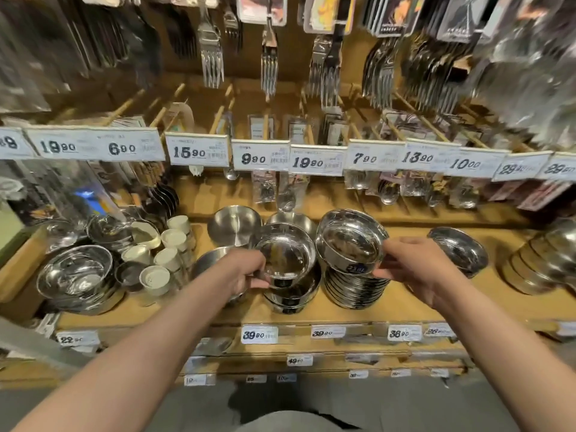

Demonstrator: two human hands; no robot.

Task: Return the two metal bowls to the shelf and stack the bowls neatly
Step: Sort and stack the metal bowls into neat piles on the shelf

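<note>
Two shiny metal bowls are held over the wooden shelf [405, 304]. My left hand [246, 272] grips the near left rim of one metal bowl [285, 255], which sits tilted just above a short stack of bowls [291, 299]. My right hand [417, 266] pinches the right rim of the other metal bowl [349, 241]; it carries a dark sticker and rests tilted on top of a taller stack of bowls [355, 289].
More steel bowls stand behind [233, 227], at the left [74, 272] and at the right [458, 249]. White cups [165, 260] cluster left of centre. Price tags [265, 159] and hanging forks [212, 60] are overhead. Stacked dishes [539, 263] fill the far right.
</note>
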